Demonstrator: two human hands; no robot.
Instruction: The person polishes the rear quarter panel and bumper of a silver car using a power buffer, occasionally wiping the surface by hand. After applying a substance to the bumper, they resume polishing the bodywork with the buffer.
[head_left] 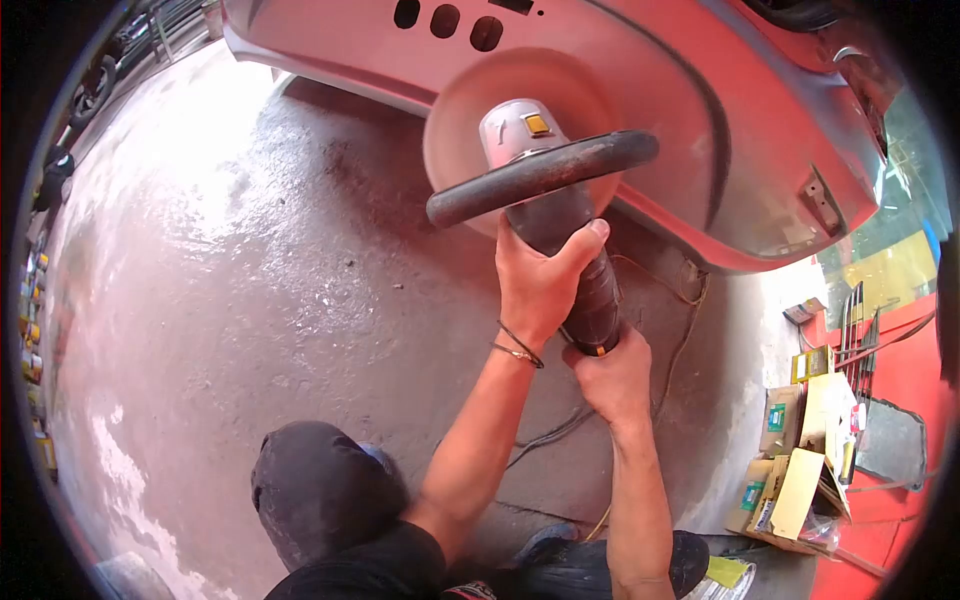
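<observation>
A car polisher with a grey head, a black body and a curved black front handle is pressed up to a silver-grey car body panel. Its round pad is smeared by motion against the panel. My left hand, with a thin dark bracelet at the wrist, is closed around the body just behind the front handle. Farther back, my right hand wraps round the rear end of the polisher's grip. Both palms hide parts of the tool.
A power cord trails over the grey floor below the panel. Open cardboard boxes stand at the right on a red surface. Several cans line the far left edge. My bent knee is low in view.
</observation>
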